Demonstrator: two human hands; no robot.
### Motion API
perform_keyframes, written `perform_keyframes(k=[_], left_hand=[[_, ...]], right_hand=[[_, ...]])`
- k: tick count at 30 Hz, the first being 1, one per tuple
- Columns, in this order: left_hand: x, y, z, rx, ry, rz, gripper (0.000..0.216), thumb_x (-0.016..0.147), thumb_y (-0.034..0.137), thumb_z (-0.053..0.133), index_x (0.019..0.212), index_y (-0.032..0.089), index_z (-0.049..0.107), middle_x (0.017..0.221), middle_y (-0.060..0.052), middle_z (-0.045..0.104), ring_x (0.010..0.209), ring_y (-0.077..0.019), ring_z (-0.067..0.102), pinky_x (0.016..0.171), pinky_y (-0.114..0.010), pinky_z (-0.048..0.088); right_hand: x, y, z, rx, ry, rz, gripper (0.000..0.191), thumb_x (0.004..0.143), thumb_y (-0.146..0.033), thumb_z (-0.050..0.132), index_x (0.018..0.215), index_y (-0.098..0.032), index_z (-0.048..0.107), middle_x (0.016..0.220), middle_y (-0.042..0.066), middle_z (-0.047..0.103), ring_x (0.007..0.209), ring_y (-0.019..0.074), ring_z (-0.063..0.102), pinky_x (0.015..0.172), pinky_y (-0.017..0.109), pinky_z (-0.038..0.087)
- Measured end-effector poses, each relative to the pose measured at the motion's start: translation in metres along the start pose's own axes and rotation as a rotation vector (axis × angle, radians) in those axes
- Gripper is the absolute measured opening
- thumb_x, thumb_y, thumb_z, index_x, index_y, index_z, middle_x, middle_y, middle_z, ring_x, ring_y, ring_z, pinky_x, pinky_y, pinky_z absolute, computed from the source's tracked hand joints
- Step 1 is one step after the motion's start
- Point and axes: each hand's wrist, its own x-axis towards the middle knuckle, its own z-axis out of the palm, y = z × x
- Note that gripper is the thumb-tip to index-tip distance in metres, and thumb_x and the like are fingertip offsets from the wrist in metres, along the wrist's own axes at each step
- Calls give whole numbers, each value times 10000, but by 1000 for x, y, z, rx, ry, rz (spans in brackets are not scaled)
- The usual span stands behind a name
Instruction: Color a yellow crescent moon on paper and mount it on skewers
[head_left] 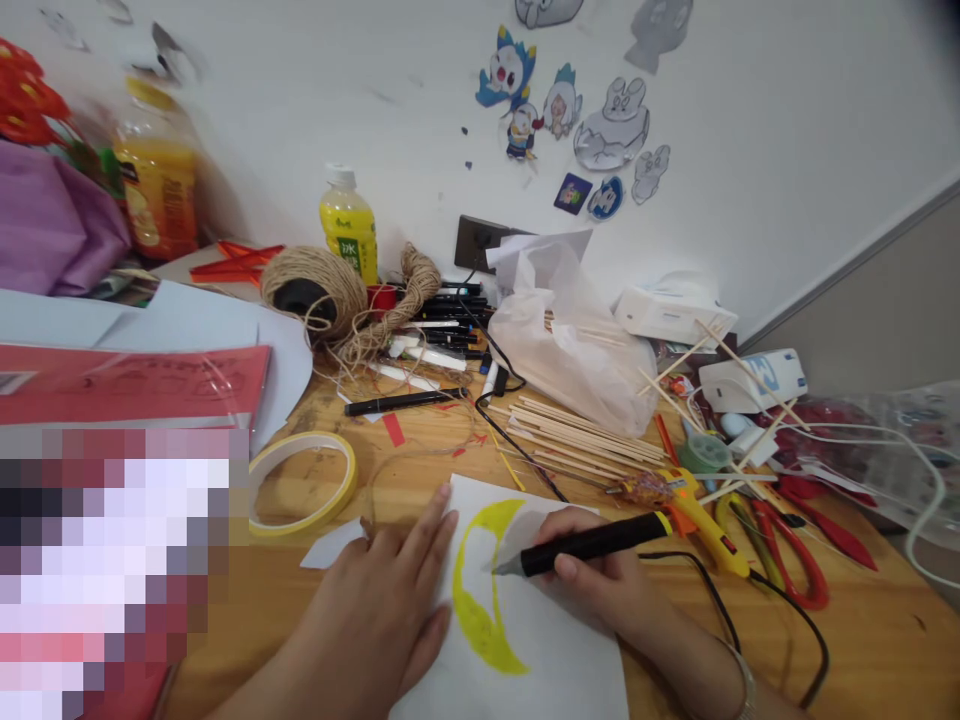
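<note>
A yellow crescent moon (pixel 474 618), partly coloured in with a white patch inside, is drawn on a sheet of white paper (pixel 577 660). My right hand (pixel 600 575) grips a black marker (pixel 581 545) with a yellow end. Its tip rests at the inner edge of the crescent. Flat on the left edge of the paper lies my left hand (pixel 390 590), fingers stretched out and holding nothing. A small white paper scrap (pixel 330 545) sits beside it.
Left stands a roll of yellow tape (pixel 349 475). Behind are a capped black marker (pixel 405 402), twine (pixel 330 290), wooden sticks (pixel 585 435) and a plastic bag (pixel 570 350). A yellow glue gun (pixel 709 530) with its cord and red-handled scissors (pixel 795 560) lie to the right.
</note>
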Motion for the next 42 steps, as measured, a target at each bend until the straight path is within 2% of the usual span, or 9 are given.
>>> perform_keyframes(k=[2,5,11,18,22,27,32,42], left_hand=[[-2,0,5,-23,32,21,579,842,253,430,1407,125,420,1505,-195,321,920,-298,622,726,-441,533],[-3,1,7,-51,38,58,645,828,299,450,1444,140,348,1521,-177,289,946,-292,611,771,-441,526],[1,1,-1,-23,-90,2,685,811,356,469,1448,144,334,1533,-153,246,990,-318,594,774,-464,523],[2,1,-12,-12,-156,19,672,835,332,461,1456,133,301,1532,-159,214,1002,-330,600,774,-474,533],[1,1,-18,-6,-163,24,665,841,317,470,1463,166,291,1533,-155,210,988,-329,608,769,-476,534],[0,1,-15,-19,-178,24,692,832,366,493,1468,195,281,1542,-155,196,1011,-334,595,780,-489,527],[1,2,-12,-1,-173,21,691,840,371,483,1470,185,271,1541,-162,197,999,-334,597,761,-484,529],[4,1,-13,-2,-209,24,696,850,400,474,1475,179,258,1549,-156,134,1050,-353,582,781,-497,526]], right_hand=[[1,-2,-1,-65,27,-46,307,862,-492,614,945,-199,653,853,76,695,758,189,645,684,289,528],[1,-6,-1,-172,-16,-92,259,864,-447,627,984,-221,667,912,73,718,826,200,661,746,300,531],[1,-12,4,-267,-140,-166,269,892,-440,572,955,-204,684,814,61,715,714,180,647,669,288,516],[4,-10,5,-243,-194,-152,296,888,-454,575,936,-193,706,767,53,691,696,177,627,641,281,486],[3,-9,4,-307,-192,-165,282,903,-442,564,986,-203,688,823,57,704,746,183,631,685,292,478],[3,-9,4,-284,-229,-168,291,894,-457,565,926,-199,696,765,44,688,698,177,608,654,289,461],[4,-12,4,-287,-204,-143,274,911,-431,557,993,-203,682,859,56,711,770,180,633,698,285,476],[2,-13,4,-300,-217,-124,290,907,-442,560,975,-190,686,865,57,722,796,179,653,730,282,499]])
